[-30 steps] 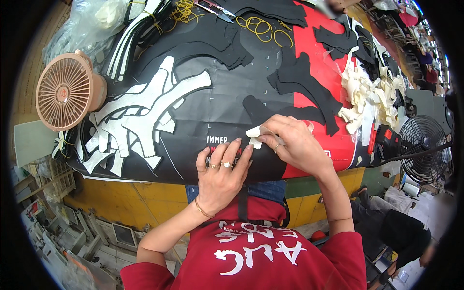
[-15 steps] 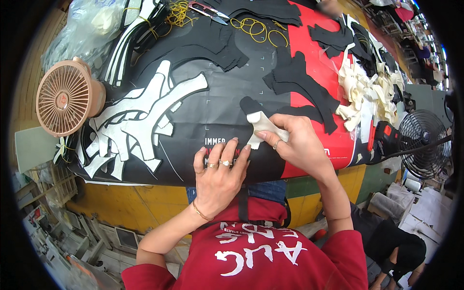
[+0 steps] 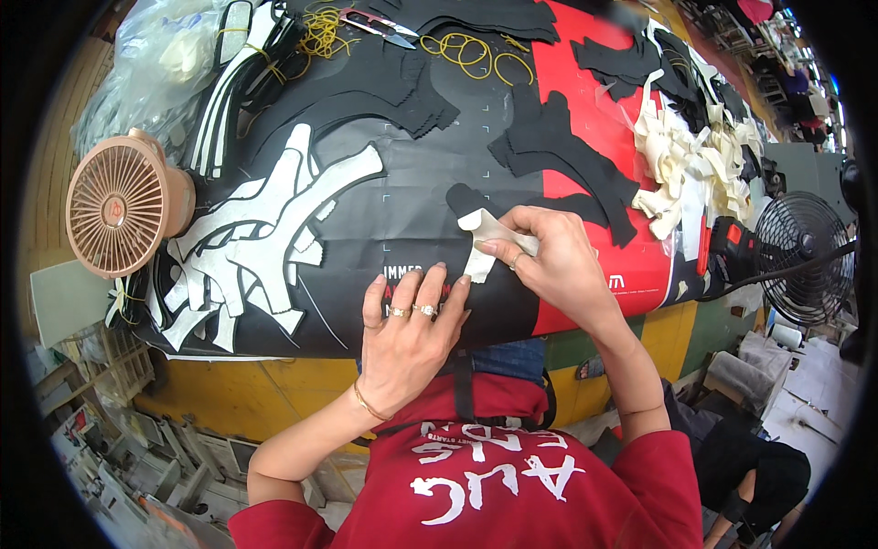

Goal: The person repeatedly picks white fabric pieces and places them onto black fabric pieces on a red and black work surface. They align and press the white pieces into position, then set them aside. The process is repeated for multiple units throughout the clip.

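Observation:
Near the table's front edge, my right hand (image 3: 560, 261) pinches a small curved cream piece (image 3: 494, 229) between thumb and fingers, lifting part of it so that it curls. From under its far end sticks out a rounded black fabric end (image 3: 466, 199). My left hand (image 3: 407, 325) lies with fingers stretched out on the table edge, its fingertips close to the cream piece's lower end; whether they touch it I cannot tell. Overlapping white-faced, black-edged cut pieces (image 3: 274, 229) lie to the left. Curved black pieces (image 3: 572, 156) rest beyond my right hand.
At left stands a pink fan (image 3: 119, 206); a black fan (image 3: 800, 252) is at right. Scissors (image 3: 380, 26) and yellow bands (image 3: 462, 53) lie at the back. Crumpled cream strips (image 3: 681, 160) are heaped at far right, near a red-handled cutter (image 3: 703, 247).
The view has shifted slightly. My right hand keeps its pinch on the cream piece, whose lifted part is a little more curled. My left hand stays nearly in place.

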`<state>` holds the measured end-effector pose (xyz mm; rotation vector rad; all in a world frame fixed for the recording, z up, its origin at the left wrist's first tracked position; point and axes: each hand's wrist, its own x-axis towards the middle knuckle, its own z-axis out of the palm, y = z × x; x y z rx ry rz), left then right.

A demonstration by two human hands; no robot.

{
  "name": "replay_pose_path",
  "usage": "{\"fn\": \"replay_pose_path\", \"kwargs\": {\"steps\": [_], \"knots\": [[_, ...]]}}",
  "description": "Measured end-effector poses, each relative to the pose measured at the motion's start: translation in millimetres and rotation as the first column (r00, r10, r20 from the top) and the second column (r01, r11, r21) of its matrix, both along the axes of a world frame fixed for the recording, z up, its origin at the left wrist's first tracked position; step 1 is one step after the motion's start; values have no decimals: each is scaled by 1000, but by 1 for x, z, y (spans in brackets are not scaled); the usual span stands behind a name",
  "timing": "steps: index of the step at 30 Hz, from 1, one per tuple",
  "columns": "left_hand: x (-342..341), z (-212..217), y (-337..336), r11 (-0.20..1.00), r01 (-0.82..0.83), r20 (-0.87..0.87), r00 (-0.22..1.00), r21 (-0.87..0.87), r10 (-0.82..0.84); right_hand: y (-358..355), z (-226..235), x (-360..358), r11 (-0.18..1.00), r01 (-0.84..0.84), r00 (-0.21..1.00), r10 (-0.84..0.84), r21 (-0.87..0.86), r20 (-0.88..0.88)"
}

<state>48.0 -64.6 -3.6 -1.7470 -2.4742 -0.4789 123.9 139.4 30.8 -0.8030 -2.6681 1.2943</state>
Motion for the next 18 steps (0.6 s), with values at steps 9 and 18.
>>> {"fn": "replay_pose_path", "kwargs": {"steps": [9,18], "knots": [[-10,8,4,998,66,104,992,0,-66,-2,2,-3,997,-4,997,-2,81,72],[-50,4,45,985,97,112,987,145,-114,8,3,-6,992,27,973,-55,127,225]]}}
